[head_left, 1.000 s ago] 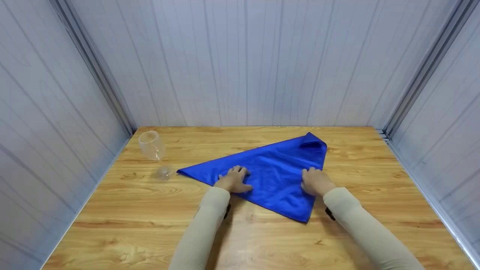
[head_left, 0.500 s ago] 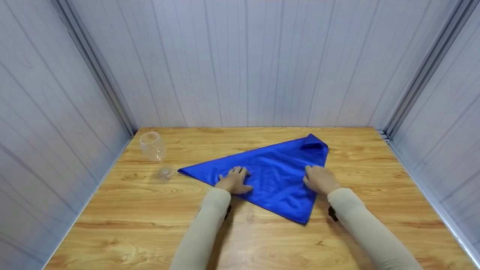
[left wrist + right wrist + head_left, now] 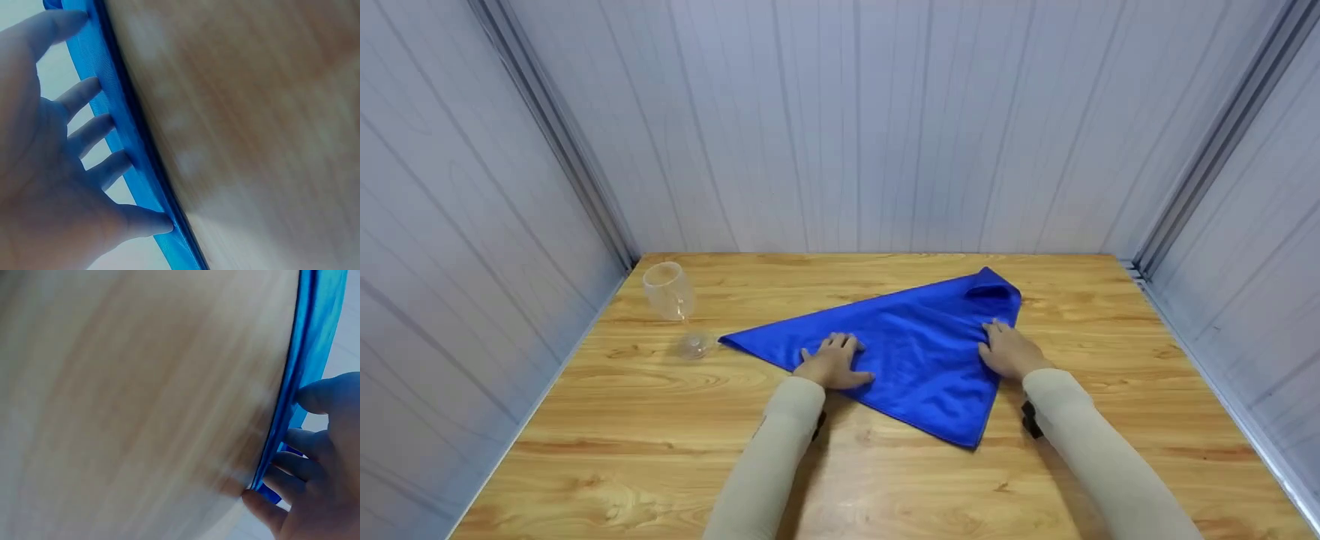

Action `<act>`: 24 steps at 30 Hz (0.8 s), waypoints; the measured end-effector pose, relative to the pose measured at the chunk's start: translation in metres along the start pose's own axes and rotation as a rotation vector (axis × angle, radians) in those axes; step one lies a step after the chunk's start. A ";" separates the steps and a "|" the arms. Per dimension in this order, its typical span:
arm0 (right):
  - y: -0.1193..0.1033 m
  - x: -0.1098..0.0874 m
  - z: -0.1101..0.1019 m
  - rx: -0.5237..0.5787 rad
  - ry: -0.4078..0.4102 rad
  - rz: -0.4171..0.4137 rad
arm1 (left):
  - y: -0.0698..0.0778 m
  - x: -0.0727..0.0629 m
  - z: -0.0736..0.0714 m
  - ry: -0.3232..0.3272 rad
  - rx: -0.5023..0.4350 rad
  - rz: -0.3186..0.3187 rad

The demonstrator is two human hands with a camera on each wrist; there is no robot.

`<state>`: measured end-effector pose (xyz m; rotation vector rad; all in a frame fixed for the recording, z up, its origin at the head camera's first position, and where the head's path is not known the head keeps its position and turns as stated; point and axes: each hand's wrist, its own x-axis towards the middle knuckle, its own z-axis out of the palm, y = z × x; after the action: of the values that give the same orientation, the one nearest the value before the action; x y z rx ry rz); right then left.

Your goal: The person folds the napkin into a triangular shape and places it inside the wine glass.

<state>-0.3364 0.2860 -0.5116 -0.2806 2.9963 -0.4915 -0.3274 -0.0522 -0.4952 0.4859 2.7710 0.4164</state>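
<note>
A blue cloth lies on the wooden table, folded to a rough triangle with its long point at the left. Its far right corner is turned over in a small loop. The left hand rests on the cloth's front left part with fingers spread; in the left wrist view its fingertips touch the blue fabric. At the cloth's right edge lies the right hand, fingers extended onto the fabric. From the right wrist, that hand shows its fingertips along the cloth's edge.
A clear stemmed wine glass stands upright at the table's left, just beyond the cloth's left point. Pale panelled walls close off the back and both sides of the wooden table.
The right hand has slid slightly away along the cloth's right edge, and its curled fingers have straightened. The left hand has stayed nearly in place, its thumb a little further out.
</note>
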 end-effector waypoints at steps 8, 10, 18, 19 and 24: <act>-0.004 -0.004 -0.008 -0.017 -0.078 0.025 | -0.003 -0.002 0.000 -0.002 -0.008 0.024; -0.006 -0.005 -0.010 -0.033 -0.090 0.025 | -0.004 -0.002 -0.002 -0.005 -0.012 0.026; -0.012 -0.008 -0.011 -0.139 -0.101 0.018 | -0.002 -0.006 -0.006 -0.001 -0.001 0.029; -0.012 -0.008 -0.011 -0.151 -0.102 0.016 | 0.000 -0.006 -0.006 -0.003 0.008 0.025; -0.015 -0.011 -0.011 -0.195 -0.110 0.014 | 0.007 -0.008 -0.008 -0.015 0.066 -0.011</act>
<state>-0.3247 0.2774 -0.4953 -0.2907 2.9377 -0.1756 -0.3212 -0.0506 -0.4838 0.4862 2.7792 0.3188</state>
